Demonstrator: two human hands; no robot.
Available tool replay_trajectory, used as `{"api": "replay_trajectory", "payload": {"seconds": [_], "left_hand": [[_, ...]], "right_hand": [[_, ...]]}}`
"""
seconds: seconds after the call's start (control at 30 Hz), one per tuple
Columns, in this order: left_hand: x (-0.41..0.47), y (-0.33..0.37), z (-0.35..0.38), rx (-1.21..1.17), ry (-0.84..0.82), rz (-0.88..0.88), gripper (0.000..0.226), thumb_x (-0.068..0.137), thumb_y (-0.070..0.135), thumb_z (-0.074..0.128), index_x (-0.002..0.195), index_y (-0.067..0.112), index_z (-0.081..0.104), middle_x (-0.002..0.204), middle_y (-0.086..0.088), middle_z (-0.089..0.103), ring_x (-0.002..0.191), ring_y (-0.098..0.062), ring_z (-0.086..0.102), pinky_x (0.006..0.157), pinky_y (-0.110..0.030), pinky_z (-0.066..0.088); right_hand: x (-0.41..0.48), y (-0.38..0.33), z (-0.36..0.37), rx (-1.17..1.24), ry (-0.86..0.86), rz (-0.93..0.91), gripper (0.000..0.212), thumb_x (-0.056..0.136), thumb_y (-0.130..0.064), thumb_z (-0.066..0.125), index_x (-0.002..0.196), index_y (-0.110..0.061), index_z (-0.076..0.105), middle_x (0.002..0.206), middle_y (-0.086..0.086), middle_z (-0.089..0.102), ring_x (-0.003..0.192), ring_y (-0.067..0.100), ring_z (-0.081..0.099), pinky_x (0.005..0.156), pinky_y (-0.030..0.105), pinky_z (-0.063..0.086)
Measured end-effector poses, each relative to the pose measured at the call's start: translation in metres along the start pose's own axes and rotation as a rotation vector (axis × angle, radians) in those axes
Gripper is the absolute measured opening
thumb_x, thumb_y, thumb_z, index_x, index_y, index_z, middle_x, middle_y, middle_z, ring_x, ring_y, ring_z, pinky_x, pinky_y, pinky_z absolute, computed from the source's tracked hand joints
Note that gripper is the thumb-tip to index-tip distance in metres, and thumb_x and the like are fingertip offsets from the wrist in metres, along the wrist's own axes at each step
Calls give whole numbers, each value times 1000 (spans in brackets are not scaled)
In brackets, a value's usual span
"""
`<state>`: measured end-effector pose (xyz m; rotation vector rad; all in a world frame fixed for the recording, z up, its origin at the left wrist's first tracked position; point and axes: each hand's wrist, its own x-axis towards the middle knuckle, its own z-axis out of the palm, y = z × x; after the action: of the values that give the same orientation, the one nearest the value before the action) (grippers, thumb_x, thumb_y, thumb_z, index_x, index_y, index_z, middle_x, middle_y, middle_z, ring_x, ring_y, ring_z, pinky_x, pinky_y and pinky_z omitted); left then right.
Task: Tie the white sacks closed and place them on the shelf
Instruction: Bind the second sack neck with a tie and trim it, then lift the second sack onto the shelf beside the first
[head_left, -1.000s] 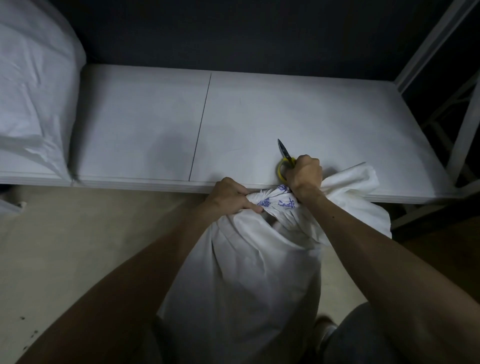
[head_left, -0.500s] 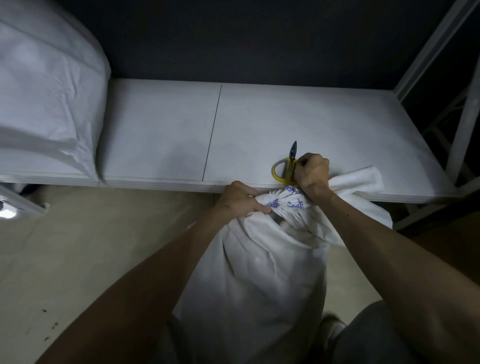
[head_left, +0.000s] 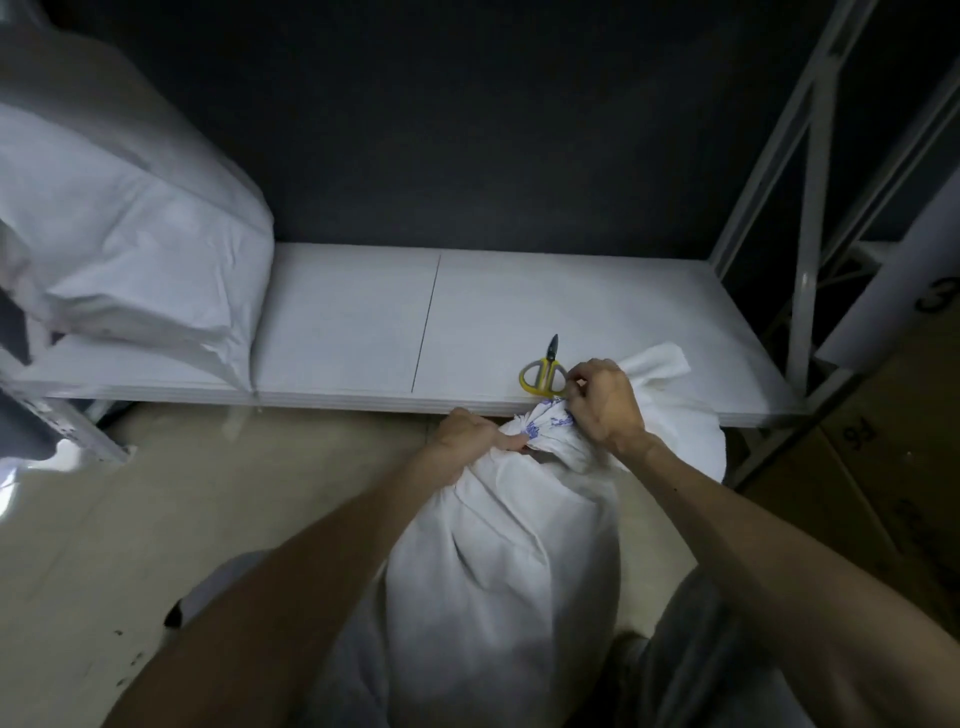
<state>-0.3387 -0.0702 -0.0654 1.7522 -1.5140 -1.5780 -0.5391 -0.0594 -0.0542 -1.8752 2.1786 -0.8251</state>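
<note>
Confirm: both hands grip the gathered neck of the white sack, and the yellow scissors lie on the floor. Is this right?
Not quite. In the head view the yellow scissors lie on the shelf, not on the floor. The left hand and right hand do grip the neck of the white sack.

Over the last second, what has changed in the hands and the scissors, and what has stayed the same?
The right hand has come off the yellow scissors, which now lie free on the shelf, both loops showing; its fingers pinch at the neck of the white sack. The left hand still grips that neck.
</note>
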Motion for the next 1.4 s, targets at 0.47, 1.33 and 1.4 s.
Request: {"api": "replay_trajectory", "payload": {"seconds": [0.47, 1.33, 1.4], "left_hand": [[-98, 40, -71, -181, 322, 54, 101, 22, 57, 89, 103, 0, 69, 102, -13, 74, 95, -27, 72, 86, -38, 60], [-184, 146, -194, -739, 498, 242, 32, 61, 21, 92, 77, 6, 68, 85, -9, 76, 80, -26, 73, 84, -41, 61], [-183, 153, -202, -709, 485, 251, 31, 64, 23, 91, 76, 8, 67, 82, -6, 73, 80, -24, 71, 86, -39, 59]], "right_hand": [[-39, -104, -78, 217, 51, -28, 12, 82, -15, 57, 87, -9, 66, 93, 5, 61, 81, 24, 57, 71, 29, 45], [-43, -282, -97, 240, -68, -256, 11, 80, -26, 66, 83, -16, 63, 87, 4, 71, 85, 28, 65, 73, 37, 49], [-32, -289, -95, 238, -26, -227, 8, 81, -23, 64, 83, -15, 65, 85, 4, 71, 83, 29, 63, 71, 36, 47]]}}
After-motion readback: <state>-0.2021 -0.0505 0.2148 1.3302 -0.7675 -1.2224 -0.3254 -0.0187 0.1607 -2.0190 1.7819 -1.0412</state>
